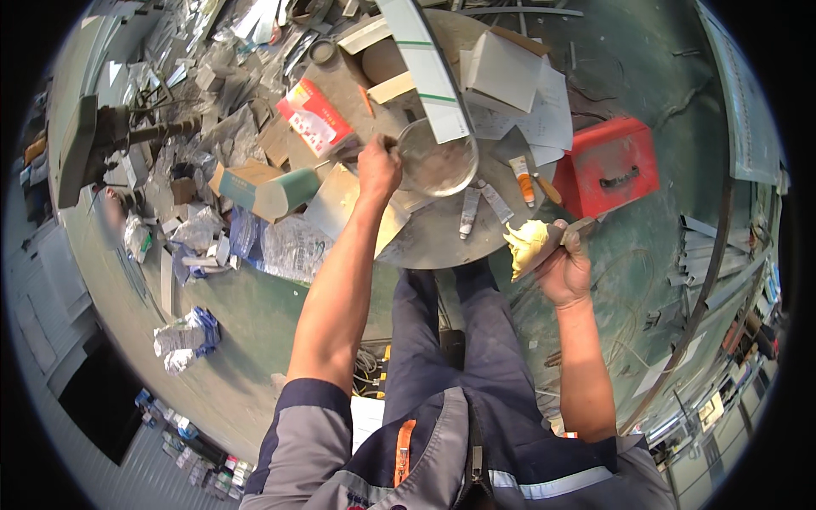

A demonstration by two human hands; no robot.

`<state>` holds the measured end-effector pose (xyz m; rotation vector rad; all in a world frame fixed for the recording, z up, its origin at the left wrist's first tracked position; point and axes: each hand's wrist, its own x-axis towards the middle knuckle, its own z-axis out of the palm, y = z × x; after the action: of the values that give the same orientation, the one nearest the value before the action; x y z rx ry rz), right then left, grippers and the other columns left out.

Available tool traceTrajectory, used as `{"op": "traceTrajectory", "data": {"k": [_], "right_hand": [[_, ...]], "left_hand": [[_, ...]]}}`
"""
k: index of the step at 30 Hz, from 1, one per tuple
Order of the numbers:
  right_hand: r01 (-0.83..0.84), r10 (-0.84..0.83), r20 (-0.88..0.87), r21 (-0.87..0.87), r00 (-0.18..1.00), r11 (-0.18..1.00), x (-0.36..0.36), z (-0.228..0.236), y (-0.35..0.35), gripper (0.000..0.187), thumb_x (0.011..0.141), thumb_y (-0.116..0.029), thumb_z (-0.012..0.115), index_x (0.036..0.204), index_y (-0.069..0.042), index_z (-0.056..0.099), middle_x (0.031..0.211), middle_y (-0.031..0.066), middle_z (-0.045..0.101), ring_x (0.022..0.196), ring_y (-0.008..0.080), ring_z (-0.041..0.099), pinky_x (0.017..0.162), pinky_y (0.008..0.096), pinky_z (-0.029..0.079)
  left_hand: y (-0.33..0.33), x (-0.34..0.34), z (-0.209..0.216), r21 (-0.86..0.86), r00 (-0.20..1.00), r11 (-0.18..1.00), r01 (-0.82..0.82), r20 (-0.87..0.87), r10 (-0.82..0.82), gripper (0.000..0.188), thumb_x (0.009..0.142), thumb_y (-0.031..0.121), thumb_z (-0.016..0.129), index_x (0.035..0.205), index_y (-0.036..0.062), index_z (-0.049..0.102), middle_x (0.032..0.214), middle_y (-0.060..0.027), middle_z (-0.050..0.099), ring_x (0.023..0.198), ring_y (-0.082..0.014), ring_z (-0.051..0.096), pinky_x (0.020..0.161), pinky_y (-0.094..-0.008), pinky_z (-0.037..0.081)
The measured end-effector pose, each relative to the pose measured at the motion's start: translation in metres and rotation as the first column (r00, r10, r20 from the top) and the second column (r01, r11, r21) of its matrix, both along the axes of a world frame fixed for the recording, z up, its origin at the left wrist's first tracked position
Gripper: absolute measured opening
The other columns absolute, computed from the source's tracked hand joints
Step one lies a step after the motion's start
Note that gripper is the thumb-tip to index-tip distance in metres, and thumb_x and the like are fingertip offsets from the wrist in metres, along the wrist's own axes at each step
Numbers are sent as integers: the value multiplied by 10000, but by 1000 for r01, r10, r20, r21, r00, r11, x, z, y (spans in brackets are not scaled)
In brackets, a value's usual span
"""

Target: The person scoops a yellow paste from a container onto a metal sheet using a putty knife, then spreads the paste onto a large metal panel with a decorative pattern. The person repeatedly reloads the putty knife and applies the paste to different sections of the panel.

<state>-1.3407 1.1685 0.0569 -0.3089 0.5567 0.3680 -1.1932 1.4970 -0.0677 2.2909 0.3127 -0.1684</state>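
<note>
My right hand (566, 274) is closed round a putty knife (580, 229), off the right front edge of the round table (433, 242). A thick lump of yellow putty (529, 246) sits on its blade. My left hand (380, 167) is closed at the left rim of a round can (438, 161) on the table. Its fingertips are partly hidden, but they appear to grip that rim. Two squeezed tubes (469, 212) lie in front of the can, and an orange-and-white tube (522, 180) rests to their right.
A red metal box (608, 166) stands at the table's right. A long white panel strip (425, 72) reaches over the can. Around it are a red-and-white carton (314, 117), a white box (503, 70) and a green cylinder (287, 194). Scrap and plastic wrap (293, 246) lie at left.
</note>
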Motion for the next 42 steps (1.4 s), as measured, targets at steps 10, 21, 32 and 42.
{"op": "traceTrajectory", "data": {"k": [10,21,32,42], "right_hand": [[-52,51,-63,-21,997,998,5,-15,14,351,978,-345,670,1248,-135,592,1286,79,651,1228,265,607,1051,461,479],[-175,172,-64,-42,983,984,14,-12,42,317,990,-334,653,1235,-136,616,1289,69,653,1229,262,608,1050,472,482],[-108,109,-23,38,994,993,20,5,47,564,975,-355,654,1448,-103,478,1510,79,499,1411,301,453,1201,537,322],[-126,123,-52,-63,991,990,20,1,56,648,965,-341,665,1518,-121,406,1561,31,443,1429,271,432,1184,483,357]], "left_hand": [[97,-169,18,174,854,859,-482,-126,505,596,821,250,783,1257,-91,561,1126,-247,678,1016,-330,675,916,-416,527],[85,-150,12,-249,681,660,-709,-483,550,490,819,195,793,1160,-122,640,1031,-203,724,850,-258,697,766,-366,554],[33,-196,83,395,927,918,31,332,-173,133,796,60,661,855,27,546,1349,-195,575,1249,-430,537,1047,-504,446],[38,-251,20,320,985,935,155,20,-170,333,812,127,700,1134,55,652,1287,-135,624,1189,-321,597,1033,-482,459]]}}
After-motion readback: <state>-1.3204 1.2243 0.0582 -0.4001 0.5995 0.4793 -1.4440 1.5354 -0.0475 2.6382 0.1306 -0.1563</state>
